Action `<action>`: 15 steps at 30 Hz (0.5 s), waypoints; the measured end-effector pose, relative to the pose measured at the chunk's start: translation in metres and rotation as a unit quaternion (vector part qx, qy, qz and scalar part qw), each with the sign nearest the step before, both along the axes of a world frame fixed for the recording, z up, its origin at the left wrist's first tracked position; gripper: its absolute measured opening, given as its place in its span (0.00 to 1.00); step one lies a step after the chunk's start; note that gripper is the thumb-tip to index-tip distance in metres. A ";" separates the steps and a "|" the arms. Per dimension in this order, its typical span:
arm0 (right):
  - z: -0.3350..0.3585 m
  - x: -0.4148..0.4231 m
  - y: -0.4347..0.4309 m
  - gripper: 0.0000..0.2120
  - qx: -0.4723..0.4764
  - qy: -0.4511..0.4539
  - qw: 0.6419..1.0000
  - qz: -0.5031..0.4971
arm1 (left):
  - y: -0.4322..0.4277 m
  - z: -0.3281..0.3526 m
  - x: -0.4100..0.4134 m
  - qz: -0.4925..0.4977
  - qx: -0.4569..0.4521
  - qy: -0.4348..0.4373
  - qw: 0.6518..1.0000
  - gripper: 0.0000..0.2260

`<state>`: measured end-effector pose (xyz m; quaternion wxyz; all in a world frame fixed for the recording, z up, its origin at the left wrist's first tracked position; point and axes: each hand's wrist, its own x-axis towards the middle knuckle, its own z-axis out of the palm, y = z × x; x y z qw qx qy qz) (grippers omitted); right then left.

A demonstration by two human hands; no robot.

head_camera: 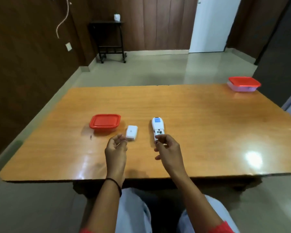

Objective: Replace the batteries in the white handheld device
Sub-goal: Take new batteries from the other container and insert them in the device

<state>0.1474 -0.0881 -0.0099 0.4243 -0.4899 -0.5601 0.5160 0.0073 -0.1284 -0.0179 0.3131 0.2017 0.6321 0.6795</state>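
1. A glossy orange-brown wooden tabletop (200, 125) fills the middle of the view, with bright light glare at about 4 o'clock.
2. A red-lidded container (105, 122) sits on the tabletop at roughly 9 o'clock from the view's centre.
3. A second container with a red lid and clear body (244, 84) rests at the far corner, around 2 o'clock.
4. A dark side table on castors (111, 40) stands against the wall at 12 o'clock, a small white object (117, 17) on top.
5. A white door (212, 24) shows at 1 o'clock.
6. A pale cord (62, 22) hangs on the brown wall at 10 o'clock, above a wall socket (68, 46).
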 end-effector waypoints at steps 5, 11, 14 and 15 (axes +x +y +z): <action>-0.029 -0.070 0.050 0.14 0.084 -0.112 0.987 0.075 | 0.057 -0.021 -0.058 0.152 -0.002 -0.009 0.988 0.21; -0.040 -0.163 0.115 0.38 0.205 -0.258 0.912 0.245 | 0.078 -0.052 -0.103 0.209 0.019 0.036 0.977 0.24; -0.045 -0.196 0.140 0.48 0.203 -0.354 0.862 0.302 | 0.077 -0.058 -0.113 0.218 0.018 0.010 0.976 0.24; -0.047 -0.203 0.145 0.47 0.204 -0.374 0.848 0.314 | 0.077 -0.058 -0.114 0.219 0.017 0.005 0.976 0.24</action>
